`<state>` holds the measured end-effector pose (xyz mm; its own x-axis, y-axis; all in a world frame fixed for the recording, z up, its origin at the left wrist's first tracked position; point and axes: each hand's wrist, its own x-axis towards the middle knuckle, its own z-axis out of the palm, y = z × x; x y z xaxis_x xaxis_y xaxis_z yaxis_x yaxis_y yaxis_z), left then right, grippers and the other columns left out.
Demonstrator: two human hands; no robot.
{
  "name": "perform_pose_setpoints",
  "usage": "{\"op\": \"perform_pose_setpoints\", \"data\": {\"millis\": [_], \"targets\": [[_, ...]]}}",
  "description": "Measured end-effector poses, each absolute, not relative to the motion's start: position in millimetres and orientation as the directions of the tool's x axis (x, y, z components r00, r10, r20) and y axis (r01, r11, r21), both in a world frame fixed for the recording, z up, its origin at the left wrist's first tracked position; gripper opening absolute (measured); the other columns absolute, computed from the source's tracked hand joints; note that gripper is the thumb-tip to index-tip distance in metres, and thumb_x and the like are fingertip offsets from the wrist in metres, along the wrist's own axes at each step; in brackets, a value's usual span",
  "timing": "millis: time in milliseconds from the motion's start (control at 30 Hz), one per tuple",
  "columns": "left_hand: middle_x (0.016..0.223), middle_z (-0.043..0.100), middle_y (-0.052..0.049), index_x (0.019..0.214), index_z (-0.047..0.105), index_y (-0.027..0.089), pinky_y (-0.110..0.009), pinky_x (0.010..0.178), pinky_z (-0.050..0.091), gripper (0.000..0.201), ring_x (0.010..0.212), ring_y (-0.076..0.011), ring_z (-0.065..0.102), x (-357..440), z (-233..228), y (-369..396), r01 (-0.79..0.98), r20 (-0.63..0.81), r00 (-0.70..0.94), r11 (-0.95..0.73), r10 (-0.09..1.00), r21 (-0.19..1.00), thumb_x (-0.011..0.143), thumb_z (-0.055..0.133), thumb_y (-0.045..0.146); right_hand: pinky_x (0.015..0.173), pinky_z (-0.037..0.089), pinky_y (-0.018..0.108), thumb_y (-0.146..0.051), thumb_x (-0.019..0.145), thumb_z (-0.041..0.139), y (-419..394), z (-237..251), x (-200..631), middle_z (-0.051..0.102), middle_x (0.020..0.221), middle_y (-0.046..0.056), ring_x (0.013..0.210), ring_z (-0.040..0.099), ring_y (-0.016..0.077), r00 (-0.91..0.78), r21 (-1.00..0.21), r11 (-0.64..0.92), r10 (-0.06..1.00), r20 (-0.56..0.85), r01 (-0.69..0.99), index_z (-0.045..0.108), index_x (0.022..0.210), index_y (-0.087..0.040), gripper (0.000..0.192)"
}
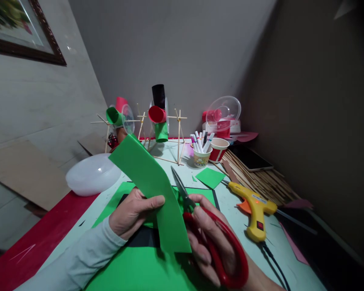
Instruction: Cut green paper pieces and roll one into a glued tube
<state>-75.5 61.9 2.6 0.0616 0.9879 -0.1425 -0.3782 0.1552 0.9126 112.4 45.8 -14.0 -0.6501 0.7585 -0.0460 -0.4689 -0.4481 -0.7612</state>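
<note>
A bent strip of green paper [153,180] is pinched in my left hand [136,212], its thumb across the front and the fingers behind. My right hand [212,234] grips a pair of red-handled scissors [236,258], fingers through the loops. The blades point up and away, just right of the strip, and look nearly closed. Beneath both hands lie green sheets [130,266] and a black sheet [144,237]. A small green paper piece [210,177] rests on the table beyond the scissors.
A yellow glue gun [256,210] lies at right, its cord running toward me. Behind stand a cup of markers [201,157], a red-and-white cup [220,149] and wooden sticks [261,182]. Stick frames with paper tubes [157,115] stand at the back. A white translucent bowl [92,174] sits left.
</note>
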Motion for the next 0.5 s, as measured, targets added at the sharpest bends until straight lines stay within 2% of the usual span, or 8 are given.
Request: {"op": "perform_pose_setpoints", "data": {"millis": [100, 167, 267, 300, 333, 400, 467, 500], "targets": [[0.085, 0.077, -0.012, 0.084, 0.077, 0.011, -0.036, 0.078, 0.059, 0.035, 0.082, -0.0289, 0.071, -78, 2, 64, -0.387, -0.179, 0.066, 0.191, 0.982, 0.902, 0.055, 0.090, 0.026, 0.027, 0.028, 0.013, -0.064, 0.087, 0.055, 57, -12, 118, 0.055, 0.056, -0.010, 0.027, 0.030, 0.0034, -0.589, -0.832, -0.372, 0.805, -0.069, -0.412, 0.035, 0.114, -0.027, 0.051], [0.083, 0.077, -0.012, 0.082, 0.077, 0.010, -0.035, 0.079, 0.059, 0.032, 0.080, -0.0270, 0.071, -81, 2, 67, -0.404, -0.209, 0.052, 0.212, 0.977, 0.890, 0.056, 0.089, 0.024, 0.028, 0.028, 0.015, -0.064, 0.086, 0.055, 68, -11, 124, 0.054, 0.059, -0.009, 0.031, 0.034, 0.0055, -0.518, -0.912, -0.281, 0.851, -0.093, -0.298, 0.036, 0.114, -0.027, 0.050], [0.081, 0.077, -0.013, 0.080, 0.077, 0.010, -0.033, 0.076, 0.059, 0.027, 0.076, -0.0245, 0.071, -85, 2, 72, -0.423, -0.222, 0.027, 0.213, 0.975, 0.881, 0.057, 0.087, 0.020, 0.038, 0.033, 0.020, -0.055, 0.086, 0.058, 84, -9, 136, 0.050, 0.059, -0.008, 0.043, 0.045, 0.0113, -0.397, -0.996, 0.023, 0.918, -0.014, 0.090, 0.044, 0.107, -0.026, 0.039], [0.081, 0.077, -0.012, 0.081, 0.077, 0.010, -0.033, 0.074, 0.059, 0.026, 0.075, -0.0244, 0.071, -86, 1, 73, -0.428, -0.223, 0.021, 0.210, 0.975, 0.879, 0.057, 0.087, 0.019, 0.044, 0.035, 0.022, -0.048, 0.087, 0.059, 89, -8, 141, 0.053, 0.061, -0.005, 0.050, 0.050, 0.0135, -0.372, -0.945, 0.173, 0.926, 0.061, 0.277, 0.048, 0.104, -0.024, 0.031], [0.082, 0.077, -0.012, 0.083, 0.077, 0.010, -0.033, 0.073, 0.060, 0.027, 0.074, -0.0245, 0.071, -87, 0, 73, -0.435, -0.223, 0.016, 0.207, 0.975, 0.876, 0.058, 0.086, 0.017, 0.051, 0.037, 0.025, -0.041, 0.088, 0.058, 93, -7, 145, 0.058, 0.066, -0.002, 0.057, 0.054, 0.0160, -0.369, -0.833, 0.304, 0.920, 0.130, 0.462, 0.051, 0.103, -0.023, 0.025], [0.084, 0.077, -0.012, 0.088, 0.076, 0.011, -0.035, 0.072, 0.060, 0.030, 0.075, -0.0251, 0.072, -87, -2, 74, -0.447, -0.224, 0.007, 0.203, 0.975, 0.871, 0.059, 0.084, 0.015, 0.059, 0.037, 0.029, -0.029, 0.089, 0.055, 98, -6, 152, 0.065, 0.081, 0.005, 0.070, 0.059, 0.0206, -0.412, -0.508, 0.454, 0.889, 0.201, 0.732, 0.056, 0.105, -0.020, 0.019], [0.086, 0.077, -0.012, 0.090, 0.075, 0.011, -0.036, 0.073, 0.060, 0.031, 0.076, -0.0258, 0.072, -86, -6, 75, -0.453, -0.227, -0.002, 0.201, 0.974, 0.868, 0.060, 0.084, 0.015, 0.060, 0.037, 0.031, -0.022, 0.089, 0.051, 101, -8, 156, 0.067, 0.091, 0.011, 0.075, 0.061, 0.0239, -0.443, -0.231, 0.479, 0.876, 0.192, 0.847, 0.059, 0.105, -0.017, 0.018], [0.087, 0.077, -0.012, 0.090, 0.075, 0.011, -0.036, 0.074, 0.060, 0.032, 0.077, -0.0260, 0.072, -85, -8, 75, -0.455, -0.228, -0.007, 0.200, 0.974, 0.868, 0.060, 0.085, 0.014, 0.062, 0.037, 0.032, -0.019, 0.089, 0.050, 102, -8, 157, 0.066, 0.092, 0.013, 0.076, 0.061, 0.0251, -0.447, -0.147, 0.474, 0.875, 0.183, 0.868, 0.061, 0.104, -0.016, 0.018]]}}
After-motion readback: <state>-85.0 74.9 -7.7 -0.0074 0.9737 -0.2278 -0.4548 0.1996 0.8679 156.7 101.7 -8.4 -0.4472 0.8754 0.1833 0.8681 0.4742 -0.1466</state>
